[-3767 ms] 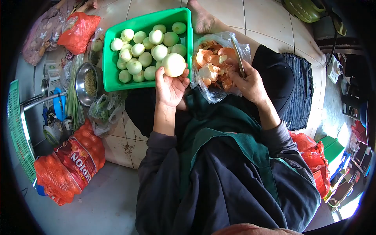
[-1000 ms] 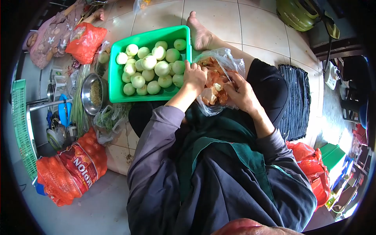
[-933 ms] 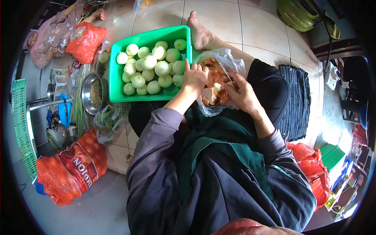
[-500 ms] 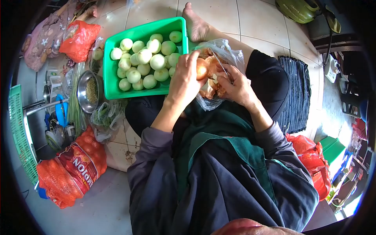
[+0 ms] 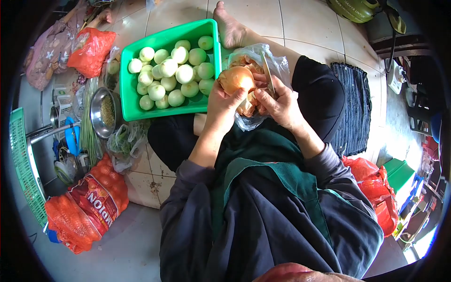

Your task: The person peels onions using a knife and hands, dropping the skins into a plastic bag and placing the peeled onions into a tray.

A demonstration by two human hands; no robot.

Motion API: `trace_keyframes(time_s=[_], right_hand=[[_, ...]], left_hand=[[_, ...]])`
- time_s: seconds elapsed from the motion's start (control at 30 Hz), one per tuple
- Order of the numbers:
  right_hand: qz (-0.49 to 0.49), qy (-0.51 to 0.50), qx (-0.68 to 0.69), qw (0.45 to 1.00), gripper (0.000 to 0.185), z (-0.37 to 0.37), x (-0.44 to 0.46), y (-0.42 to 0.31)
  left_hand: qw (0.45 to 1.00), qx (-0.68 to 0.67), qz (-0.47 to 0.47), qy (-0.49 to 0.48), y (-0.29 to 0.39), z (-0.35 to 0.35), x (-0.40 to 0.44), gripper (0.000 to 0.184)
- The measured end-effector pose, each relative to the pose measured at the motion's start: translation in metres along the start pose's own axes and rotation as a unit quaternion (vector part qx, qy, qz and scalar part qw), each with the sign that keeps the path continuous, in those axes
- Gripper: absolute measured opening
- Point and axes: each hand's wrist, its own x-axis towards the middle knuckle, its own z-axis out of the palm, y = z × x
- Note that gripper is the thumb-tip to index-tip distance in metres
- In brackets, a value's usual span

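My left hand is closed around a brown-skinned onion, thumb across its lower side. In my right hand is a knife, its blade pointing up and away from me; the handle is hidden by my fingers. Both hands are over a clear plastic bag in my lap, which holds loose brown onion peels. Just left of the bag stands a green basin with many peeled, pale onions in it.
A red net sack of onions lies at lower left. Near it are a metal bowl and a green rack. Another person's sleeve shows at upper left beside a red bag. At right is a dark mat.
My left hand has turned, so its thumb and the onion now face upward. The knife has swung more upright in my right hand. The whole view has shifted slightly.
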Motion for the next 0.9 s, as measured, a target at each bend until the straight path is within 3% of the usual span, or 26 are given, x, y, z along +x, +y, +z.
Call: trace_keyframes(time_s=[0.17, 0.33, 0.37, 0.5, 0.67, 0.9], right_hand=[[-0.027, -0.070, -0.133, 0.988, 0.042, -0.025, 0.000, 0.005], [-0.112, -0.114, -0.189, 0.969, 0.045, -0.034, 0.000, -0.006], [-0.053, -0.141, -0.147, 0.978, 0.047, -0.033, -0.002, -0.018], [-0.155, -0.151, -0.258, 0.942, 0.052, -0.025, -0.003, -0.025], [-0.165, -0.164, -0.247, 0.941, 0.052, -0.021, 0.000, -0.022], [-0.143, -0.167, -0.219, 0.951, 0.051, -0.020, -0.003, -0.017]], left_hand=[[0.999, 0.006, 0.034, 0.027, 0.001, -0.002, -0.002, 0.061], [0.986, 0.159, 0.056, -0.017, 0.011, -0.008, -0.005, 0.069], [0.982, 0.176, 0.069, -0.021, 0.009, -0.007, -0.007, 0.070], [0.951, 0.285, 0.117, -0.008, 0.002, -0.010, -0.009, 0.075], [0.918, 0.367, 0.152, 0.013, 0.003, -0.009, -0.012, 0.073], [0.917, 0.375, 0.133, 0.017, 0.010, -0.003, -0.015, 0.070]])
